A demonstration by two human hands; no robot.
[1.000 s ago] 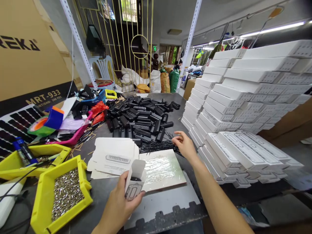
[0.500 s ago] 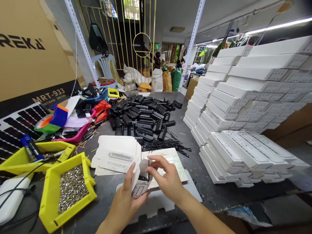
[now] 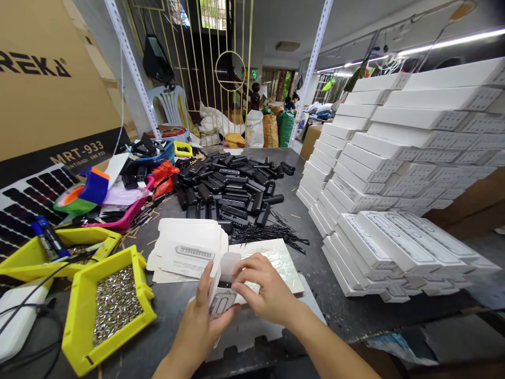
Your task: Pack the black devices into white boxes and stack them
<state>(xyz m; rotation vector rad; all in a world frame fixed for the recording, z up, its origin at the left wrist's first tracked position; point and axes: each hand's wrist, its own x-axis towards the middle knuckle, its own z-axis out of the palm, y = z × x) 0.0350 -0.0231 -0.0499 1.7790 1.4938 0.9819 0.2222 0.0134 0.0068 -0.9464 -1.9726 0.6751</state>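
Observation:
In my left hand [image 3: 201,321] is a small white box [image 3: 223,301], gripped between thumb and fingers and tilted, its end open toward me. A flap [image 3: 229,261] stands up at that end, and something black shows inside. The fingers of my right hand [image 3: 262,287] are curled together at the opening's right side; whatever is between their tips is hidden. Beneath the hands lies a pale, glossy board [image 3: 282,263]. To the left is a stack of flat white cartons [image 3: 189,245] with a printed drawing. Thin black sticks [image 3: 282,234] lie loose behind the board.
Many black handle-like pieces [image 3: 236,192] are heaped at the back. White boxes [image 3: 366,173] rise in a tall stack on the right. A yellow bin [image 3: 144,316] of small metal parts stands left, beside another yellow bin [image 3: 16,263] and a pink tray [image 3: 128,218].
My right hand's fingers have moved slightly left and closed in at the box's opening. The upright black stick seen at their tips before no longer shows. The box shifted slightly left.

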